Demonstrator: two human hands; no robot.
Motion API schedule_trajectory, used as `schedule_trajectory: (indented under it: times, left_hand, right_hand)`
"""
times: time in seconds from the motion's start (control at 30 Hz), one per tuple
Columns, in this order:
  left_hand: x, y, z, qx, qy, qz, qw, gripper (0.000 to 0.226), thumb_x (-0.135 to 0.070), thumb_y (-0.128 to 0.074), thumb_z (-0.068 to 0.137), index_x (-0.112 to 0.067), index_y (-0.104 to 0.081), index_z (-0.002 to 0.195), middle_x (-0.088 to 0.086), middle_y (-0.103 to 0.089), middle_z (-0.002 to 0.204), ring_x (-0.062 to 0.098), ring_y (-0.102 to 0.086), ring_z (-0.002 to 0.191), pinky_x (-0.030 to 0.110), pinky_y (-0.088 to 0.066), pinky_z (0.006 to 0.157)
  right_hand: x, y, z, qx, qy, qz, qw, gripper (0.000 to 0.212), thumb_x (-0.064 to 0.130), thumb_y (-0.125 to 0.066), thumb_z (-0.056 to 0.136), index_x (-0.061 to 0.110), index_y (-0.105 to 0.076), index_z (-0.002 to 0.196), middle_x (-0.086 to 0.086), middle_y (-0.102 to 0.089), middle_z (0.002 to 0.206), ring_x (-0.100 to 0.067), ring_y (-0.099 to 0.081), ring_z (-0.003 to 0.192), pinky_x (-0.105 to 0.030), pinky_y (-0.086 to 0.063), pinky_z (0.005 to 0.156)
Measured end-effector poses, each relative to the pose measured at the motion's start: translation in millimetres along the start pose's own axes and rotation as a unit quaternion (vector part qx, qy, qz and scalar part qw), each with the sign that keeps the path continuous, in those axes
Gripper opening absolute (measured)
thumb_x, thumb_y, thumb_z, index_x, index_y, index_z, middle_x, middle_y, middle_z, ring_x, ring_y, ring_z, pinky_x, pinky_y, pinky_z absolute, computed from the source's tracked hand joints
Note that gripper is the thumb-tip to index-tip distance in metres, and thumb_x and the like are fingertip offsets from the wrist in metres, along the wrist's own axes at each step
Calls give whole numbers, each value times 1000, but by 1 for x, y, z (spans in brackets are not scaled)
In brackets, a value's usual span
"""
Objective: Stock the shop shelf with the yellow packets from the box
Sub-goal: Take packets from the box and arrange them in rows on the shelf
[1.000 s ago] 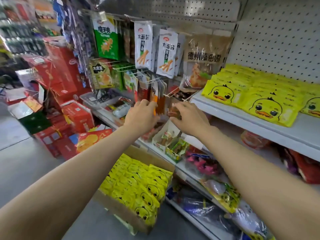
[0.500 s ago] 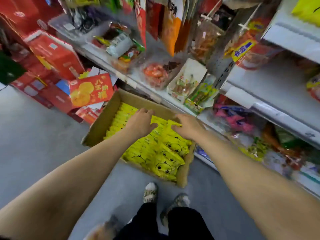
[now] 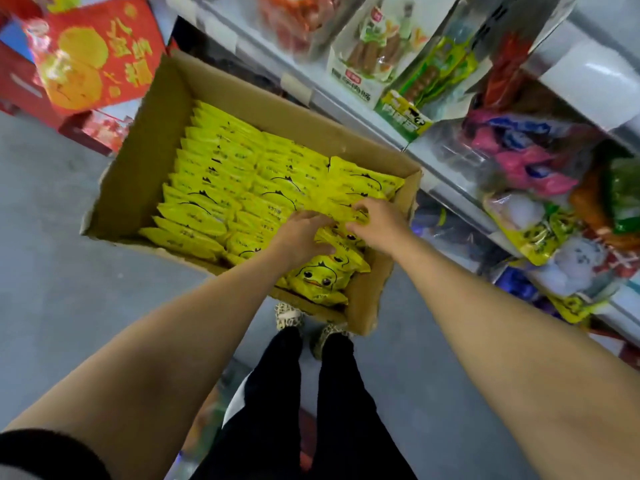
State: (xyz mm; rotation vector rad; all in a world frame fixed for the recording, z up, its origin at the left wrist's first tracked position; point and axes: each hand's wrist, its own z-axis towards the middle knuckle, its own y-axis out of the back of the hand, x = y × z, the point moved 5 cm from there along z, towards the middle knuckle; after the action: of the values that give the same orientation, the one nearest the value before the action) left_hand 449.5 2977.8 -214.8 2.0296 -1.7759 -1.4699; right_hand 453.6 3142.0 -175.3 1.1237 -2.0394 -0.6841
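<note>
An open cardboard box (image 3: 138,174) stands on the floor against the shelf's foot. Rows of yellow packets (image 3: 221,174) with a duck face stand on edge inside it. Both my hands are down in its near right corner. My left hand (image 3: 301,233) lies over the tops of several packets with the thumb hooked under them. My right hand (image 3: 377,220) curls its fingers into the same bunch from the other side. The two hands nearly touch. The duck-faced packets nearest me (image 3: 318,278) lie below my hands.
White shop shelves (image 3: 450,192) run along the right, packed with snack bags and sausage packs (image 3: 367,53). Red gift cartons (image 3: 97,53) are stacked at the upper left. Grey floor lies left of the box. My feet (image 3: 291,317) stand at the box's near edge.
The view dropped from the shelf to the box. Both hands came down from the hanging packs, reached the packets, then slid toward the near right corner and closed on a bunch.
</note>
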Motion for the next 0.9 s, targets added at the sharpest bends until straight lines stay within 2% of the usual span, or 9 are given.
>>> schedule_trajectory:
  times: [0.07, 0.17, 0.33, 0.43, 0.57, 0.63, 0.7, 0.8, 0.9]
  left_hand:
    - [4, -10, 9, 14, 10, 17, 1000, 66, -47, -79, 72, -30, -57, 132, 6, -53, 137, 33, -41, 133, 43, -34, 110]
    - [10, -18, 11, 20, 31, 28, 999, 55, -40, -82, 72, -34, -63, 123, 5, -53, 132, 31, -41, 129, 41, -37, 106]
    - [24, -19, -1, -22, 15, 28, 999, 26, -31, -81, 74, -27, -74, 98, 6, -61, 107, 31, -48, 112, 37, -43, 91]
    - [30, -16, -8, -45, -7, 6, 999, 17, -27, -78, 78, -19, -72, 92, 7, -65, 95, 31, -51, 105, 42, -45, 87]
    - [34, -3, -17, -57, 16, -49, 997, 12, -26, -72, 85, -17, -67, 92, 8, -68, 92, 28, -57, 94, 39, -48, 78]
    - [34, 7, -21, -52, 45, -74, 995, 9, -28, -69, 88, -20, -64, 88, 7, -67, 84, 27, -60, 80, 37, -48, 68]
    - [35, 21, -28, -46, 66, -94, 992, 11, -27, -68, 89, -22, -61, 84, 5, -64, 80, 23, -58, 76, 33, -44, 66]
    - [34, 42, -42, -35, 83, -157, 984, 13, -27, -68, 90, -19, -62, 83, 3, -64, 82, 19, -57, 82, 30, -42, 73]
    - [27, 62, -56, -14, 92, -204, 975, 18, -31, -65, 92, -14, -64, 85, 2, -59, 76, 16, -49, 71, 26, -35, 64]
  right_hand:
    - [-4, -8, 8, 12, -5, 2, 1000, 50, 44, -72, 86, 24, -59, 130, -5, -60, 135, -27, -57, 121, -30, -44, 85]
    - [-7, -19, 16, 17, -2, -5, 1000, 52, 44, -74, 84, 24, -60, 130, -5, -59, 136, -27, -56, 122, -33, -46, 90]
    - [-5, -27, 27, -23, -6, 7, 1000, 55, 42, -82, 76, 22, -59, 121, -3, -56, 127, -26, -52, 119, -37, -47, 89]
    - [-5, -28, 31, -60, -1, 1, 998, 53, 40, -83, 75, 21, -56, 117, -3, -59, 120, -25, -53, 115, -35, -46, 83]
    - [-9, -29, 39, -77, -16, 15, 997, 31, 37, -81, 79, 22, -66, 103, -5, -62, 112, -27, -55, 110, -33, -44, 81]
    - [-10, -30, 39, -70, -23, 41, 996, 23, 35, -81, 79, 23, -70, 94, -5, -62, 113, -25, -55, 109, -32, -43, 82]
    - [-11, -29, 34, -51, -22, 81, 995, 21, 34, -81, 79, 21, -70, 92, -3, -65, 111, -23, -58, 105, -29, -42, 78]
    - [-11, -16, 20, -9, -27, 204, 979, 27, 29, -76, 85, 12, -65, 103, -5, -67, 110, -19, -61, 100, -29, -46, 81]
    - [-9, 8, 2, 15, -36, 295, 955, 27, 29, -71, 90, 14, -58, 108, 0, -64, 101, -11, -59, 89, -24, -45, 71]
